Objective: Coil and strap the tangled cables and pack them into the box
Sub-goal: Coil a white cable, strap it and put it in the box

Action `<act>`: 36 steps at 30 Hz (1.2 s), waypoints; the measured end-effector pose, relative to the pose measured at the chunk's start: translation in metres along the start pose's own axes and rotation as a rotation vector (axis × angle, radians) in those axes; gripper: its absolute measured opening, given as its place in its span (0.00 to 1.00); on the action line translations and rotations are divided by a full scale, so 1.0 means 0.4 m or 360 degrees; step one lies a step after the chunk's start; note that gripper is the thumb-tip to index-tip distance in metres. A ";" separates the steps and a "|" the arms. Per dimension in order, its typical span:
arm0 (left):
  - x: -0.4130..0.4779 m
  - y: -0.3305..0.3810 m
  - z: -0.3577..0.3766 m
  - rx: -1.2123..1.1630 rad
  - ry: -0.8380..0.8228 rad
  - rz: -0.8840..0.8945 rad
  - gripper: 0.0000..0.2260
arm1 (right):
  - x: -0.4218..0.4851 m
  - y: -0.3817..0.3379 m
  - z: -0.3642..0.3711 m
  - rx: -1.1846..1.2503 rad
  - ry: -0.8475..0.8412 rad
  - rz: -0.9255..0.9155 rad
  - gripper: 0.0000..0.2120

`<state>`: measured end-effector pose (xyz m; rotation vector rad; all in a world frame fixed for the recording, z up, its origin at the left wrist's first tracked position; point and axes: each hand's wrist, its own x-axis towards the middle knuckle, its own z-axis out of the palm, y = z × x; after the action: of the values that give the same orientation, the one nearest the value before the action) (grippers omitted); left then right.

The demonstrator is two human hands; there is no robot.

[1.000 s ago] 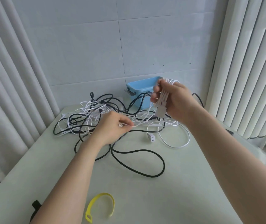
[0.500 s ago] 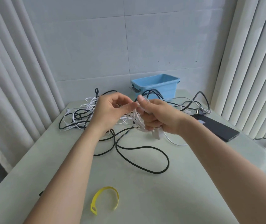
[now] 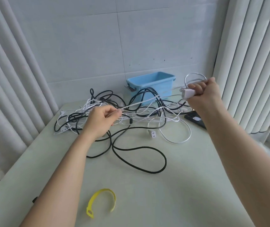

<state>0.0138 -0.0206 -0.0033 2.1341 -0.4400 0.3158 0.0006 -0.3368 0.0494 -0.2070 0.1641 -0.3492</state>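
A tangle of black and white cables [image 3: 131,112] lies across the back of the pale green table [image 3: 188,185]. My right hand [image 3: 203,94] is raised at the right, shut on a small coil of white cable [image 3: 195,77] and its white plug. From it a white strand [image 3: 140,102] runs taut to my left hand [image 3: 103,118], which pinches it above the pile. The open blue box [image 3: 150,84] stands against the wall behind the cables. A yellow strap [image 3: 101,202] lies curled near the table's front.
A black cable loop [image 3: 140,159] spreads toward the table's middle, and a white plug [image 3: 153,134] lies beside it. A dark flat device [image 3: 195,120] rests at the right, under my right forearm. Curtains hang on both sides; a tiled wall is behind.
My hands were together at the centre; now my right hand has swung up and right with the coil, and my left has moved left and down, stretching the white strand between them.
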 end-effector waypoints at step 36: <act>-0.002 0.042 0.006 -0.0661 0.0413 -0.0151 0.09 | -0.137 0.175 0.015 -0.1100 -0.1157 0.0856 0.15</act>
<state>0.0061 -0.0314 0.0072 1.6757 -0.2286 0.4027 -0.0265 -0.2521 0.0461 -0.9330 -0.3873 0.3454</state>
